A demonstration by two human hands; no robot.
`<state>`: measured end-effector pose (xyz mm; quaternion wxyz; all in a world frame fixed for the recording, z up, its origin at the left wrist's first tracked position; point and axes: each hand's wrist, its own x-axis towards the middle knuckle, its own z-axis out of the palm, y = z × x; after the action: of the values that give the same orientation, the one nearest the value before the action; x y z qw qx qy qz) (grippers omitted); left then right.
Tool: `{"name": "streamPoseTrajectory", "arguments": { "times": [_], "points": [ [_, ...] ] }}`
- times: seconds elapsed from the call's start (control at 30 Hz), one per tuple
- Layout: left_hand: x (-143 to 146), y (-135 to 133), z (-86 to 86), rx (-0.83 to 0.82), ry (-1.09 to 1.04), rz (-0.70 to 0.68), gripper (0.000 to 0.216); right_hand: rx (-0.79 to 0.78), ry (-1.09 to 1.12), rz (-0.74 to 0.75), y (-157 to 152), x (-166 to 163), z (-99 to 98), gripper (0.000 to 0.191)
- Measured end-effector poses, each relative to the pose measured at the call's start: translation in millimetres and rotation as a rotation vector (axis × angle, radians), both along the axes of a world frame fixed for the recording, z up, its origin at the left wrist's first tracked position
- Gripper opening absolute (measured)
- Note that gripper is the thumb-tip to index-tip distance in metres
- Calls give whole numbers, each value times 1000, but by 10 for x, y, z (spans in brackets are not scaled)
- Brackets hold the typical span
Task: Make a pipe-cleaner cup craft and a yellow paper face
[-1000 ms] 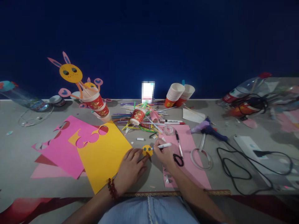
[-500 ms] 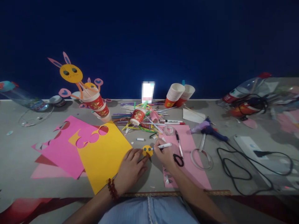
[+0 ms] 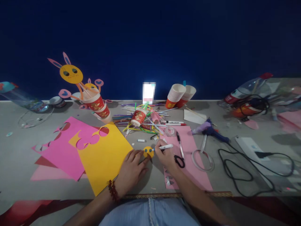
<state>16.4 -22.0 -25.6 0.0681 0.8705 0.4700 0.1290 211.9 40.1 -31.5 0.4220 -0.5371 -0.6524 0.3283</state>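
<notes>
A small yellow paper circle (image 3: 148,151) with two dark eye marks lies on the grey table just in front of me. My left hand (image 3: 131,171) rests flat with its fingers spread, its fingertips pressing the circle's lower left edge. My right hand (image 3: 166,155) is closed around a white marker (image 3: 165,146), whose tip touches the circle's right side. A large yellow sheet (image 3: 103,157) with cut-out holes lies under my left hand.
Pink sheets (image 3: 61,147) lie to the left, a pale pink sheet (image 3: 188,157) with scissors (image 3: 180,161) and a pen to the right. Behind are straws, red paper cups (image 3: 138,116), a rabbit craft (image 3: 71,74), a glue gun (image 3: 211,130), tape ring and black cables (image 3: 246,169).
</notes>
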Motion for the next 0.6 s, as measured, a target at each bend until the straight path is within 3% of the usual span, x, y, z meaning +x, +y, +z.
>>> {"name": "streamPoseTrajectory", "arguments": {
  "times": [0.6],
  "points": [
    [-1,2,-1,-14,8,-5,49,-14,-19,19,-9,2,-15,21]
  ]
}}
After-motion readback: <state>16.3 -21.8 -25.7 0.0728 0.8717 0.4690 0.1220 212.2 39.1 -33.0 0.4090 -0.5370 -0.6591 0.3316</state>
